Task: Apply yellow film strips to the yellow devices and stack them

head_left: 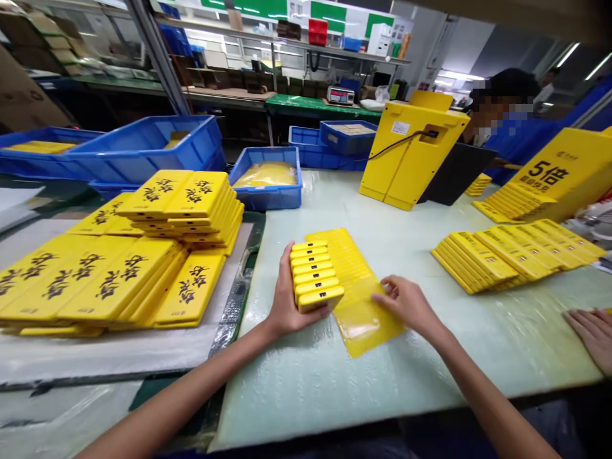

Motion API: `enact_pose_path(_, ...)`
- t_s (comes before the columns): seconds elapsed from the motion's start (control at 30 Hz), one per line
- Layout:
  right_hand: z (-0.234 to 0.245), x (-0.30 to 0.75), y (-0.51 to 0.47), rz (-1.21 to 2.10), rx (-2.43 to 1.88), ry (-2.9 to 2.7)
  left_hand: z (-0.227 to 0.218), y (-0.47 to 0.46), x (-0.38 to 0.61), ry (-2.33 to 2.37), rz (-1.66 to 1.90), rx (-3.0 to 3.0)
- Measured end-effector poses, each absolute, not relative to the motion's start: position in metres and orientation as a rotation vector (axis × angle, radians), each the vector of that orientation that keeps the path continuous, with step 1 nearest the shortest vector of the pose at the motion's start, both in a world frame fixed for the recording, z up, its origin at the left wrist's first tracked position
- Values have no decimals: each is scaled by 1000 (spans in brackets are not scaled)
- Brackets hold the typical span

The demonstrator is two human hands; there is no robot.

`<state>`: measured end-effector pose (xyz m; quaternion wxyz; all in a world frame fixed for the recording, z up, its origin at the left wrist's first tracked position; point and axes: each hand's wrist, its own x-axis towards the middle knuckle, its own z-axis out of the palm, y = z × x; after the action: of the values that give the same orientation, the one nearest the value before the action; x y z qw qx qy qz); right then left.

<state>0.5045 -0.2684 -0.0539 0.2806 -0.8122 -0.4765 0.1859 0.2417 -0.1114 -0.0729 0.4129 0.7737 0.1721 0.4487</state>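
Observation:
My left hand [285, 299] is wrapped around a row of several yellow power banks [315, 271], held on edge with their port ends facing me. Under and beside them, a yellow film sheet [366, 312] printed with rows of small marks lies on the table. Over the sheet's right edge is my right hand [406, 303], its fingers curled and the thumb close to the fingertips. Whatever may be between those fingertips is too small to make out. To the left, flat yellow power banks [95, 274] with black lettering are piled in layers.
Blue bins [265, 197] stand along the back. A yellow display box [406, 153] with a black cable sits behind the sheet. Leaning rows of power banks [507, 255] lie at right, near a printed yellow stand [549, 172]. Another person's hand [593, 335] rests at the right edge.

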Motion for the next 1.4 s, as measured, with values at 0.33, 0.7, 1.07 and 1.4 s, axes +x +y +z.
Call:
enact_pose_path(0.33,-45,511,-271,318,-2278,-1244,-74,-112,241,367,1125,1903)
enact_pose_path(0.7,-59,441,-262,129,-2557,-1216,-77,-113,239,388,1086,1912)
enact_pose_path(1.07,-63,434,-261,125,-2672,-1331,-73,-114,240,412,1145,1988)
enact_pose_path(1.4,-63,445,-262,108,-2614,-1221,-74,-114,239,391,1148,2000)
